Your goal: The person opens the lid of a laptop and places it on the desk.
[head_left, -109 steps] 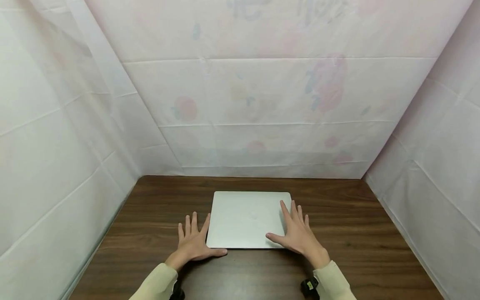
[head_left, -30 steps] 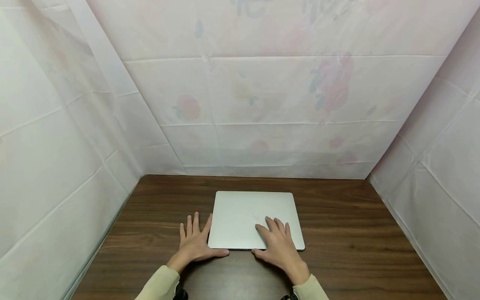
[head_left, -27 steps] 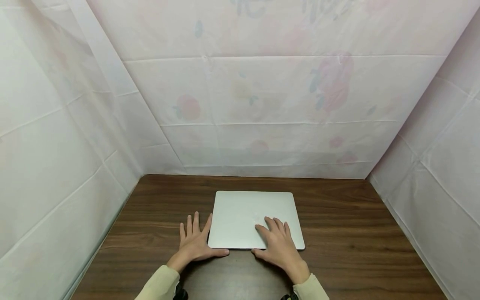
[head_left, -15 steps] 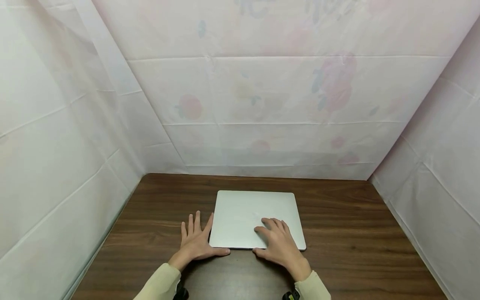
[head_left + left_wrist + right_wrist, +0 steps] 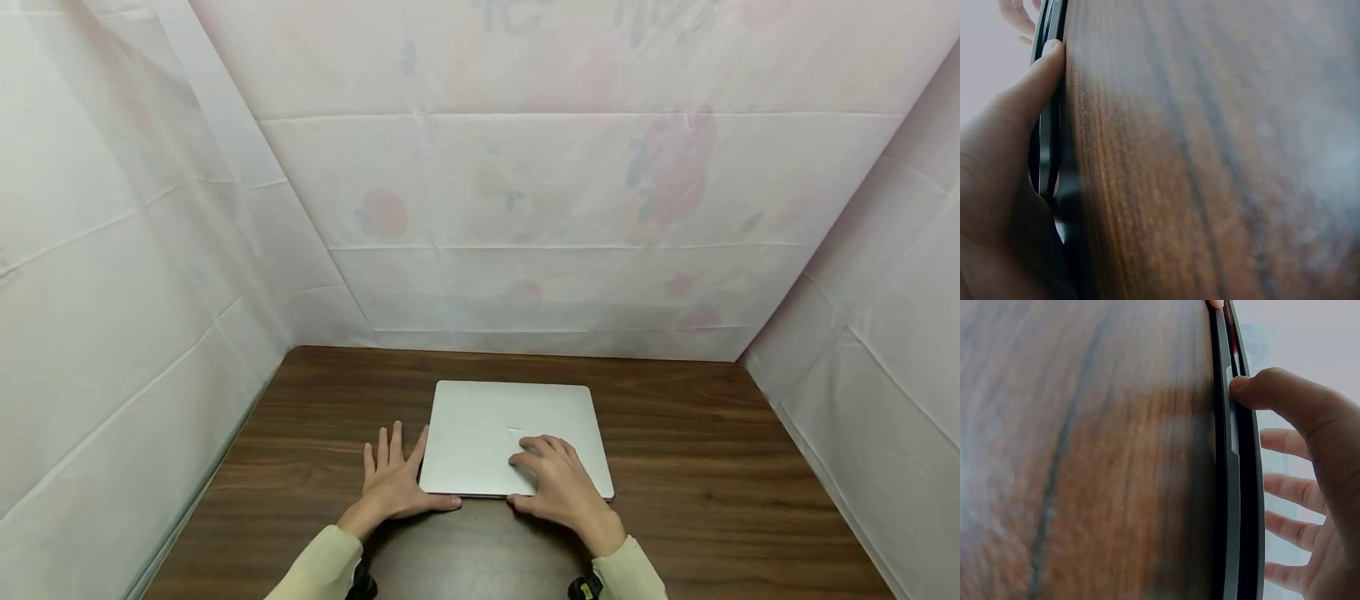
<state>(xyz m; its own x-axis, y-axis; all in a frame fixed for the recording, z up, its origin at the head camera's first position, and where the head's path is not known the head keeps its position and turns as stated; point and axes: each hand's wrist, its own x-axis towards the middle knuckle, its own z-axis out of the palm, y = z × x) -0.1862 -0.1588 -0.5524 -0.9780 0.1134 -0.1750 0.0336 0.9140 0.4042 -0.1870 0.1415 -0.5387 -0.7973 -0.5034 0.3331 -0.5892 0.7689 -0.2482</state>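
A silver laptop lies with its lid nearly down on the dark wooden table. In the right wrist view a dark gap runs between its base and lid edge. My right hand is over the front right part: bent fingers rest on the lid, and the thumb catches the lid's front edge beside the notch. My left hand is at the front left corner with fingers spread straight on the table along the side. Its thumb presses against the front edge.
White cloth with faint fruit prints hangs behind the table, and more cloth stands at the left and right. Each wrist wears a small black camera on a band.
From the lid's right side, my right hand has come left to the front edge, and its fingers have bent further lately. My left hand has kept its place at the corner.
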